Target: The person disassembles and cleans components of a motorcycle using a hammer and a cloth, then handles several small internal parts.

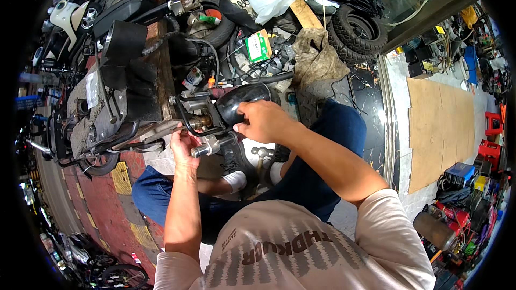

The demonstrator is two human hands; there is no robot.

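A front fork assembly lies before me, with a silvery metal fork tube (214, 145) ending near my knees. A glossy black curved part (244, 102), which looks like a mudguard, sits between the fork's legs. My right hand (264, 121) is closed at the near edge of this black part, its thumb and fingers bent. Palm up, my left hand (185, 147) curls its fingers beneath a bent black bar (185, 115) and metal rods. Whatever those fingers grip is hidden. A brassy fitting (202, 121) shows between the hands.
A hammer (262, 152) lies by my shoes. Beyond the fork are cables, a green-and-white box (258, 46) and a dirty cloth (317, 59). Stacked tyres (357, 32) stand at the far right. A scooter body (126, 48) fills the left; cardboard (441, 129) covers floor at right.
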